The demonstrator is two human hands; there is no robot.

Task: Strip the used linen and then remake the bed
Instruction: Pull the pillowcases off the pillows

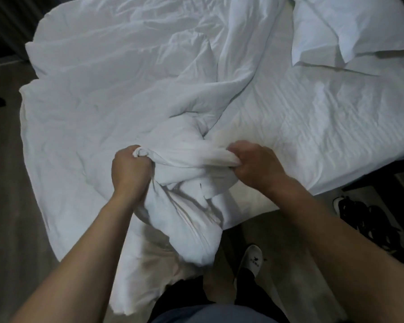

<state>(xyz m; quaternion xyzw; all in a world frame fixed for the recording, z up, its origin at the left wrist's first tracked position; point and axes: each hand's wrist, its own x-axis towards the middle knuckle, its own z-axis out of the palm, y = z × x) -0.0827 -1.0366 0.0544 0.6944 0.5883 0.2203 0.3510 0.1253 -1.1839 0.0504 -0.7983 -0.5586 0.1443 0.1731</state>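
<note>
So both hands are buried in the same piece of linen here. The left hand [128,167] has its fingers curled tight round a bunched corner of the white sheet [117,94], and the right hand [254,163] is fisted on another gather of it just across. The grip on each side is closed hard on cloth, nothing spread. The stretch of fabric between the 2 fists is pulled fairly taut, which makes sense to me: hold it at 2 points and you can drag the whole lot toward the near edge of the bed instead of fighting 1 floppy corner.

The sheet itself is heaped over the left half of the bed, spilling off the near edge and hanging down to the floor [7,183] in front of the person's legs. The right half shows the ribbed mattress cover [336,127] already bare, so my guess is the stripping is partway done and the remake hasn't started.

Count, as far as I can see:
- 1 crumpled sheet (could be a duvet cover, can't tell)
- 1 pillow [359,24] at the far right corner, still in its case
- 1 white shoe [251,258] on the person's foot
- 1 dark shoe [357,213] lying by the right edge of the bed
</note>
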